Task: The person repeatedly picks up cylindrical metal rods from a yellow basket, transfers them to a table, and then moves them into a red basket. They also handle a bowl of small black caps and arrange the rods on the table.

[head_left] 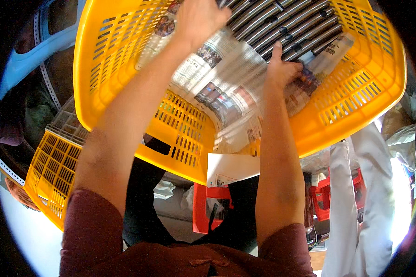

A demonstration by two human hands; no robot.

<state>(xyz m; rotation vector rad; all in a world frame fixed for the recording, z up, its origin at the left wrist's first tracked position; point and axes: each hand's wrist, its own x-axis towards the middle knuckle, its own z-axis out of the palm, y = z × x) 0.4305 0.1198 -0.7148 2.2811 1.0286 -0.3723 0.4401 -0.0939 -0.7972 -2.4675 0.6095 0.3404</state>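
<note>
Inside a yellow basket, shiny silvery rods, slender, closely ranked, dark-patched

Over on the left, a pale-blue plastic frame curves past a perforated white strip, a yellow grid-sided basket tilting below! Low centre, a red plastic frame; to the right, pale trousers beside a red crate.

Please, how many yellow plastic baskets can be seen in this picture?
2. The large basket fills the upper middle, with metal rods and newspaper inside; the other basket is at the lower left, partly covered by the left arm. More may be hidden.
</note>
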